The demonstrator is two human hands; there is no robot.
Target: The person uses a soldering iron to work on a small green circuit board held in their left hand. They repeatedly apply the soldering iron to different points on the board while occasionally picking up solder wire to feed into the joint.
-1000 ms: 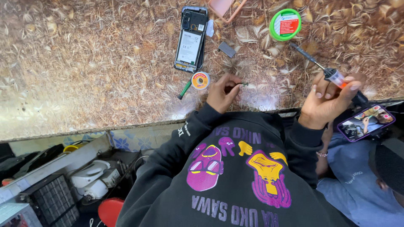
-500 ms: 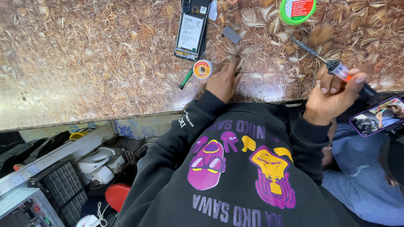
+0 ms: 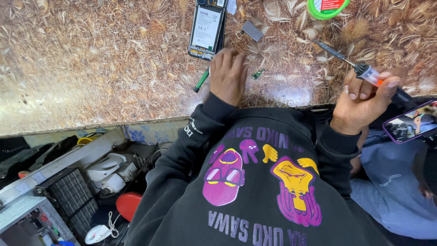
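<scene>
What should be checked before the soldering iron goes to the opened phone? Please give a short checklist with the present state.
1. Soldering iron gripped by right hand: ok.
2. Iron tip off the countertop: cannot tell.
3. Opened phone lies flat, back uncovered: ok.
4. Left hand away from the iron tip: ok.
5. Small green part in reach beside left hand: ok.
6. Iron hot: cannot tell.

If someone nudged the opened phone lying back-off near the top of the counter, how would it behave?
The flat opened black phone would probably slide, not roll or tip. Its exposed battery suggests it is fragile. The glossy patterned counter likely offers little grip.
</scene>
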